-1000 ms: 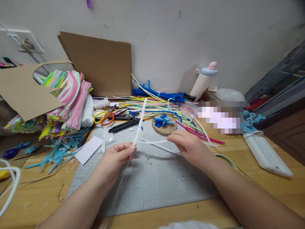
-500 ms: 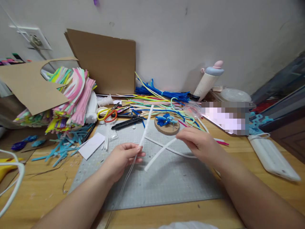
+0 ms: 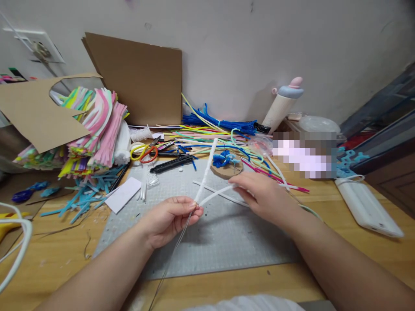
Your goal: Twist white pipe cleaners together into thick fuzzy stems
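Between thumb and fingers, my left hand (image 3: 177, 218) pinches the lower end of a white fuzzy rod (image 3: 208, 170) that points up and away. Thin wires (image 3: 175, 252) trail down from that grip toward the table's near edge. My right hand (image 3: 257, 190) is closed on a white pipe cleaner (image 3: 216, 195), whose other end meets the rod at my left fingertips. Beneath it a second white strip (image 3: 210, 188) lies on the grey cutting mat (image 3: 227, 246). Just behind my right hand is a round cardboard disc (image 3: 223, 172) with a blue pipe-cleaner piece (image 3: 223, 159) on it.
Scissors (image 3: 144, 152) and a black tool (image 3: 171, 164) lie at the mat's back edge. Bundled pipe cleaners (image 3: 103, 125) and cardboard (image 3: 136, 77) stand at the left. Blue pipe cleaners (image 3: 223, 124), a bottle (image 3: 282, 106), a blurred phone (image 3: 301, 155) and a white device (image 3: 369, 207) are farther right.
My right hand has moved slightly left, bringing the pipe cleaner's free end up to my left fingertips. The left hand and rod have shifted a little right. The whole view has tilted slightly.
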`<state>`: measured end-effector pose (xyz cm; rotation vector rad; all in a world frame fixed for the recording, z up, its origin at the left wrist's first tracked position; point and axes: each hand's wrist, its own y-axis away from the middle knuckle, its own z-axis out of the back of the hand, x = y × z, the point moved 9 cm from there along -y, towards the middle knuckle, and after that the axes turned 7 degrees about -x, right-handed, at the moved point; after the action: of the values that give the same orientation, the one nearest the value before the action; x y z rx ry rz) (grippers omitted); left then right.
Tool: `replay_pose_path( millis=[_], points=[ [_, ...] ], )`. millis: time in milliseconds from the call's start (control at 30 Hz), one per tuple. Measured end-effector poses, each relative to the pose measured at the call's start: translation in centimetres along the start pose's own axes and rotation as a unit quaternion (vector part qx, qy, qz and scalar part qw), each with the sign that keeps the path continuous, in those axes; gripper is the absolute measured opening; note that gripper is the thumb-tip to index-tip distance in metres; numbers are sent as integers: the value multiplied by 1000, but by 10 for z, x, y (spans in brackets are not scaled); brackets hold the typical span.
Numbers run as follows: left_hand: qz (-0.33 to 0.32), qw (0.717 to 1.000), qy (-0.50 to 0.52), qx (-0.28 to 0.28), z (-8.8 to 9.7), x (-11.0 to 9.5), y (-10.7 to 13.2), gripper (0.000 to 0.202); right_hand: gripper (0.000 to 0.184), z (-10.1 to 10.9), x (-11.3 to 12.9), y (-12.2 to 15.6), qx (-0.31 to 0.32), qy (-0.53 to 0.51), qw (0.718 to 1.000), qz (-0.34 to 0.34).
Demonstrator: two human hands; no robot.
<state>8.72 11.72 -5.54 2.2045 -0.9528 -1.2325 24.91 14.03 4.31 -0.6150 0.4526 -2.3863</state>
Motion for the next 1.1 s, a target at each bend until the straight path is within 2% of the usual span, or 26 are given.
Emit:
replay_pose_path(
  millis=[167,267,500,700,933,1100],
  points=[
    [18,998,-16,49,-15,18,5,10,19,-26,53,8,48,-42,995,82],
    [27,997,-27,74,-21,23,6,10,21,-27,67,10,42,-46,991,115],
    [37,996,-29,76,-19,23,5,11,13,1,50,6,-36,-73,994,66],
    [52,996,-34,67,-20,29,5,13,14,-6,62,7,2,-75,990,117],
    [60,994,-78,48,-19,32,4,11,16,-11,62,8,23,-29,992,123],
    [52,993,-96,47,-18,33,4,10,13,-13,62,7,12,-32,995,94]
  ],
)
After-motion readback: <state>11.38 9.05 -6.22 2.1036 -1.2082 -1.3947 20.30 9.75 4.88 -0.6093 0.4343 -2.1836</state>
